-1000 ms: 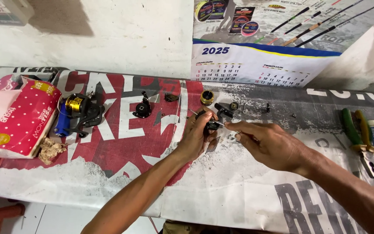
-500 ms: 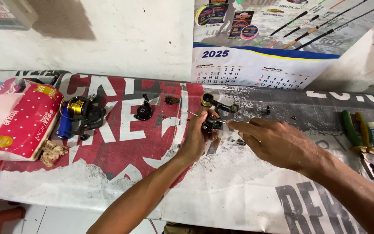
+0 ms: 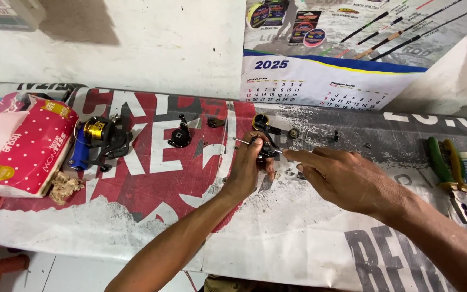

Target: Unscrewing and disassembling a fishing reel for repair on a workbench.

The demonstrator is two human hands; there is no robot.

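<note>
Across the whole bench [image 3: 136, 227] lies a worn printed sheet of red, white and grey, torn at its near edge, with a pale scuffed wall behind it and a wall calendar [image 3: 320, 81] hanging above the middle. At the far left sits a pink dotted tissue pack [image 3: 20, 146], and just right of it a fishing reel [image 3: 99, 141] with a gold spool and blue body. Green-handled pliers [image 3: 447, 162] rest at the far right edge.

Over the middle of the sheet, the left hand [image 3: 247, 167] is curled around a small black reel part [image 3: 266, 150], fingers pressed together on it. A thin metal rod [image 3: 241, 141] sticks out of that part, its long axis running roughly left to right, the free end pointing left. The right hand [image 3: 347, 178] meets the part from the right, thumb and forefinger pinching at its end.

Beyond the hands, a black knob [image 3: 180, 136], a yellow-rimmed ring [image 3: 260, 121] and a few tiny screws lie scattered, well apart from one another.
</note>
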